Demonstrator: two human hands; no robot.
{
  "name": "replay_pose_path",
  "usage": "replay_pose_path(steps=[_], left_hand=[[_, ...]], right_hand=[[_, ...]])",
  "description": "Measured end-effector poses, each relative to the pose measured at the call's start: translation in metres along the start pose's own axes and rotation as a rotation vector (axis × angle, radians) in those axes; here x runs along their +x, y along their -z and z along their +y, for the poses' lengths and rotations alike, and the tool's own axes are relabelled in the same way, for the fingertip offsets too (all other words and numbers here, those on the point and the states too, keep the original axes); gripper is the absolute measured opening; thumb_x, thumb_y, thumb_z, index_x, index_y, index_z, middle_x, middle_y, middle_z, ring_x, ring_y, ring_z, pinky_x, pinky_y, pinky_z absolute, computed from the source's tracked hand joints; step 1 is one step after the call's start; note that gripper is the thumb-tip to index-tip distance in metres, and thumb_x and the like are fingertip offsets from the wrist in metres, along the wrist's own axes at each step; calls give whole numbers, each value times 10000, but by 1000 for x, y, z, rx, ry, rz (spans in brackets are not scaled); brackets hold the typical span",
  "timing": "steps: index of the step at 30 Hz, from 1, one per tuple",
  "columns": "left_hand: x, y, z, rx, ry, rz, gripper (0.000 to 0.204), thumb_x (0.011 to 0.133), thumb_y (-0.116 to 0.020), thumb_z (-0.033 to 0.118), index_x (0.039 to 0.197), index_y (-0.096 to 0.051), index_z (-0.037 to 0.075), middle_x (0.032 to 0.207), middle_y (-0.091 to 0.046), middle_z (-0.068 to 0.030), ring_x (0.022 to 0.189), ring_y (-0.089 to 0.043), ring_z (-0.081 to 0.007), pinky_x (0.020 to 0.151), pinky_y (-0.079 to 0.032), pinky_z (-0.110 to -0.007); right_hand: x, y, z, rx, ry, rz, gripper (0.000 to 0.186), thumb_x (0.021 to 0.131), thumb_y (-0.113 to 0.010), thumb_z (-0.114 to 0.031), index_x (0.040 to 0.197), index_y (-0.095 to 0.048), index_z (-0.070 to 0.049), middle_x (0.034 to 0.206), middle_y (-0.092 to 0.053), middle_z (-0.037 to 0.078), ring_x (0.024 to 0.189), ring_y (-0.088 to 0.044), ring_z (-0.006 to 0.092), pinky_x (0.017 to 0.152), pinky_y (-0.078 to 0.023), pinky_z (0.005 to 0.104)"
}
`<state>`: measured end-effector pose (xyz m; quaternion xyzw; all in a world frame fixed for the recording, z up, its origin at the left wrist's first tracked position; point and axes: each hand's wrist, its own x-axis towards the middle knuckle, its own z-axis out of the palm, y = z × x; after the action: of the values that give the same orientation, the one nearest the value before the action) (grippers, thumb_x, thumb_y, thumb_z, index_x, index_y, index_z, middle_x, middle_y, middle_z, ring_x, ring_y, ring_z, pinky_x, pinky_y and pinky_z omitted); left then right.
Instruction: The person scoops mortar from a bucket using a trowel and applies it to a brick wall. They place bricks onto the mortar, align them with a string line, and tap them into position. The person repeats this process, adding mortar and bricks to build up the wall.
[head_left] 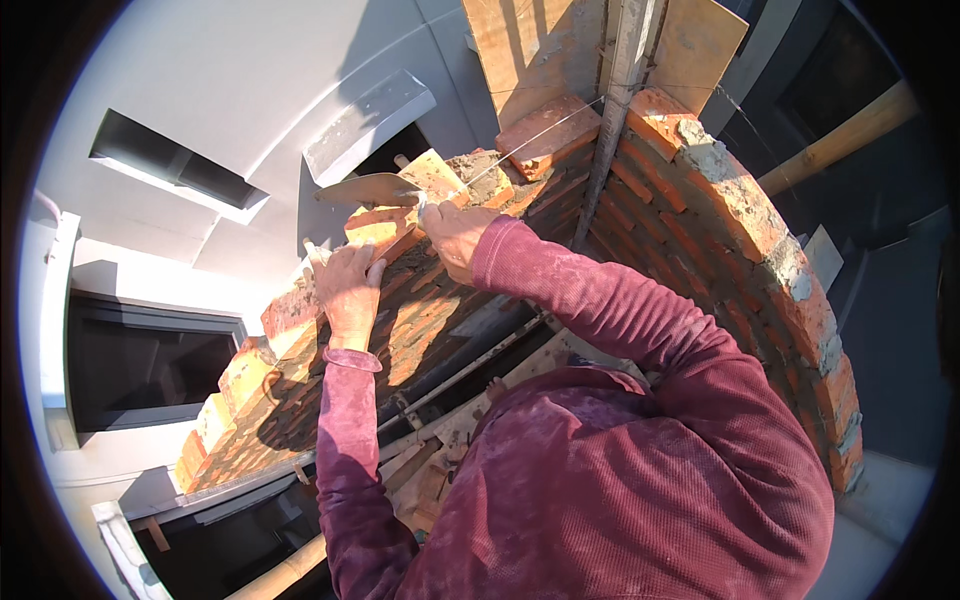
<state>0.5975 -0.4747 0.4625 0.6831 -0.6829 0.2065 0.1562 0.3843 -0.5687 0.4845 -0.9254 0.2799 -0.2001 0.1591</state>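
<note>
My right hand (458,235) is wrapped round the handle of a trowel (372,190). The trowel's blade points left, just above the top course of a red brick wall (410,340). Right under the blade sits an orange brick (378,228). My left hand (347,290) lies over the wall's top to the left of that brick, fingers stretched and thumb apart; its fingertips are partly hidden at the far edge. Mortar (480,165) shows between bricks farther right along the course.
A taut string (550,130) runs from near my right hand to an upright post (615,100) in the corner. A second brick wall (740,210) curves down the right. Plywood boards (530,50) stand behind the corner. Bamboo poles (845,140) and planks (430,480) lie around and below.
</note>
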Motion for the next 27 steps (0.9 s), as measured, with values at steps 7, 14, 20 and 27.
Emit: replay_pose_path(steps=[7, 14, 20, 27], left_hand=[[-2, -3, 6, 75, 69, -121, 316, 776, -735, 219, 1066, -650, 128, 967, -632, -42, 926, -613, -243, 1055, -316, -543], [-40, 40, 52, -103, 359, 17, 575, 785, -742, 179, 1321, -542, 120, 1289, -566, -101, 1238, -499, -292, 1137, -242, -531], [-247, 23, 110, -481, 892, -380, 453, 819, -684, 220, 1212, -598, 11, 1222, -599, -166, 1122, -583, -301, 982, -437, -354], [-588, -14, 215, -861, 1372, -1181, 469, 800, -699, 229, 1214, -611, 28, 1162, -641, -214, 1038, -639, -335, 936, -475, -385]], right_hand=[[-34, 21, 34, 286, 20, 138, 266, 842, -615, -105, 1027, -455, 0, 847, -570, 188, 699, -634, 353, 601, -505, 437], [-195, -2, 121, 625, -469, 64, 239, 795, -661, -194, 868, -527, -10, 552, -472, 109, 483, -502, 273, 524, -426, 367], [-233, -77, 125, 596, -420, -421, 389, 851, -622, -377, 879, -535, 2, 626, -572, 192, 606, -608, 378, 577, -459, 417], [-136, -95, 76, 343, 54, -423, 288, 867, -588, -278, 1010, -503, -43, 886, -646, 201, 822, -641, 399, 709, -506, 470]])
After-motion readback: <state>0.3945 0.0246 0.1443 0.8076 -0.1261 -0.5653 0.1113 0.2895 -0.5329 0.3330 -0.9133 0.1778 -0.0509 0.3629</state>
